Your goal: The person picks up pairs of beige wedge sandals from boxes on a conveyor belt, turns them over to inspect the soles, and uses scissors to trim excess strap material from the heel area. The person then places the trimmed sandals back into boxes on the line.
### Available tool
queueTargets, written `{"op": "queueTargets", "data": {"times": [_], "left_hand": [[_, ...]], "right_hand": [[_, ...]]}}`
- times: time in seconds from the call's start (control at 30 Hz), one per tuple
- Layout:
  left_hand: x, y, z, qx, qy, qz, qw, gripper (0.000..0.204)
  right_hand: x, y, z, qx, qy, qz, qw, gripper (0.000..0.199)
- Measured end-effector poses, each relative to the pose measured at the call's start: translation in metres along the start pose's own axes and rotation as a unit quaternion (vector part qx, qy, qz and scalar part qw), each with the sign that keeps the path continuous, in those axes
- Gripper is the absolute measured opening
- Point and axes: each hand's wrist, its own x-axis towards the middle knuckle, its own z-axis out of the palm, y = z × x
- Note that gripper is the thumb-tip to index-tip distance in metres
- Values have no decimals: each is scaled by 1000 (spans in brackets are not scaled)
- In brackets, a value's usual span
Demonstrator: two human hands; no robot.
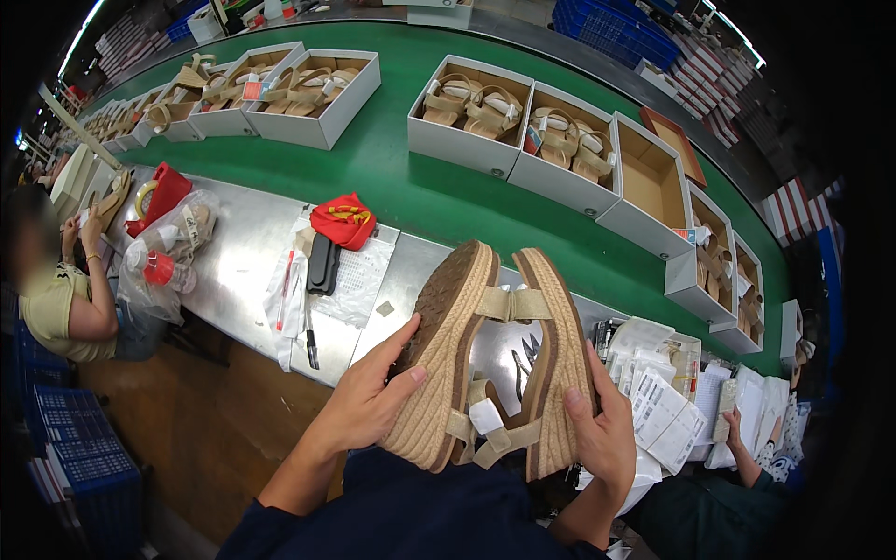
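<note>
In front of me I hold a pair of beige wedge sandals with braided rope sides. My left hand (373, 387) grips the left sandal (431, 383), fingers on its dark brown sole and thumb on the rope side. Around the right sandal (560, 373) my right hand (602, 420) is closed, thumb on the rope side. The beige straps meet between the two sandals, and a white wrap covers the buckle area of one strap. Behind them, black-handled pliers (525, 359) lie on the metal table (243, 280).
Boxes of sandals (471, 117) line the green conveyor (392, 112); one box (644, 182) holds none. A red cloth bundle (343, 222), black case (323, 264) and marker (311, 345) lie left. Papers (667, 411) and a co-worker's hand (733, 427) are right; another co-worker (70, 299) sits left.
</note>
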Motion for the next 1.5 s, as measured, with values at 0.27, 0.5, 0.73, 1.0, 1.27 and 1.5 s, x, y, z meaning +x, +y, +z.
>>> {"op": "queueTargets", "data": {"times": [0.27, 0.5, 0.73, 1.0, 1.27, 1.5], "left_hand": [[9, 4, 0, -91, 41, 17, 995, 66], [39, 34, 21, -318, 218, 183, 904, 106], [46, 36, 41, -573, 80, 101, 810, 52], [46, 5, 69, -766, -86, -16, 636, 39], [43, 2, 64, -778, -95, -23, 621, 37], [34, -17, 54, -717, -181, 29, 673, 61]], "right_hand": [[4, 0, 1, 85, 49, 24, 995, 50], [27, 4, 26, 219, 392, -227, 864, 72], [32, 0, 47, 593, 258, -90, 757, 49], [28, -10, 88, 816, -24, 35, 577, 44], [26, -7, 91, 817, -50, 65, 570, 41], [16, 20, 92, 823, -129, 16, 553, 63]]}}
